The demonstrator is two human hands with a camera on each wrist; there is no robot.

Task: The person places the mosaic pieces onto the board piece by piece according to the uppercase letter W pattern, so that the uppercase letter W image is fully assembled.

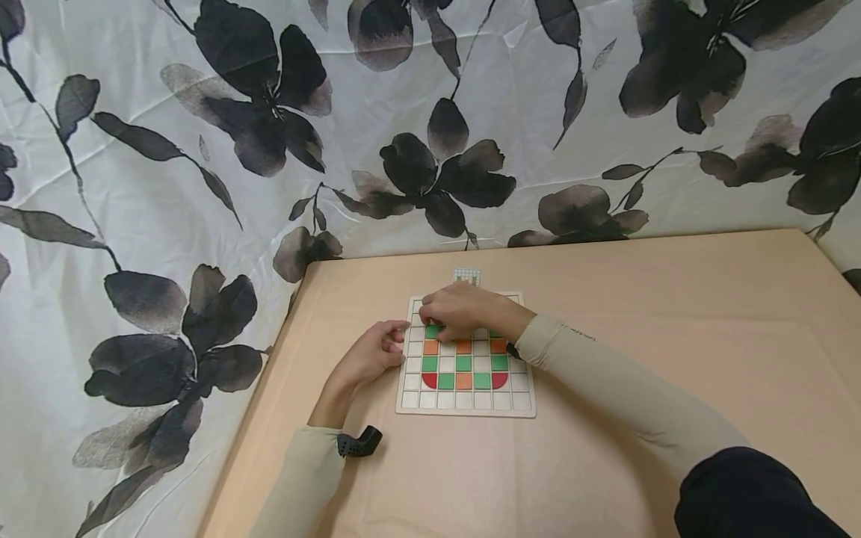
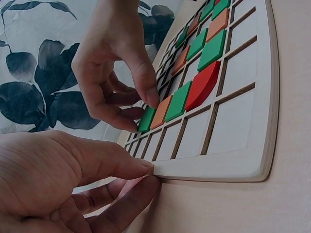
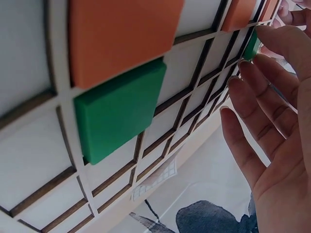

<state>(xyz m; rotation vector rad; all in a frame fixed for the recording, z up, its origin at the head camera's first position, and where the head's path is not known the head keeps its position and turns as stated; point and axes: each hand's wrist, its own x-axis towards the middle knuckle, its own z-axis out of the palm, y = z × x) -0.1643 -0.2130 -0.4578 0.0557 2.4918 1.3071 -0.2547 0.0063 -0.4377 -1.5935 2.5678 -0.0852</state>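
Observation:
A white grid board [image 1: 464,404] lies flat on the table, with green, orange and red tiles set in some of its squares. My right hand [image 1: 464,308] reaches over its upper left part. Thumb and index finger pinch a green tile [image 2: 147,119] at the end of a column, beside an orange tile [image 2: 161,112]. That tile appears seated in its square. My left hand [image 1: 366,355] is at the board's left edge, where its thumb and fingertips pinch the rim [image 2: 209,171]. The right hand hides several upper squares in the head view.
A small card with a grid print [image 1: 467,276] lies just beyond the board. The wooden table [image 1: 605,284] meets a floral cloth [image 1: 417,45] at the back and left. Black wristbands, one at the left cuff [image 1: 359,441], sit on both wrists.

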